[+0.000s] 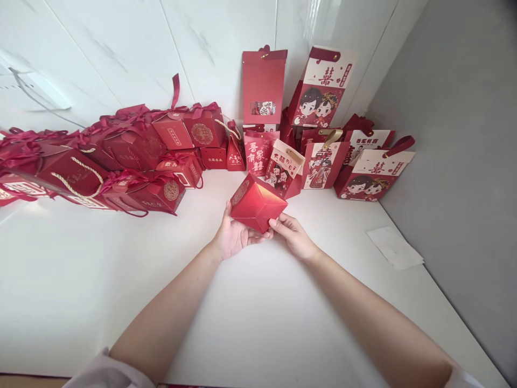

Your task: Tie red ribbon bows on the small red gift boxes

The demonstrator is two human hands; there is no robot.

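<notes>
A small red folded paper box point(258, 203) is held up over the white table point(250, 318), tilted, with its creased faces towards the camera and a round gold pattern on its left side. My left hand point(236, 234) supports it from the left and below, thumb on the left edge and fingers underneath. On the lower right corner, my right hand point(293, 231) pinches the box between thumb and fingers. Just behind it stands a small gift box with a cream top point(283, 170).
Many dark red boxes with ribbons and rope handles point(133, 145) are stacked at the left. Printed red and white gift boxes point(375, 175) stand at the back right, beside a grey wall point(452, 134). A white paper sheet point(396, 248) lies at the right.
</notes>
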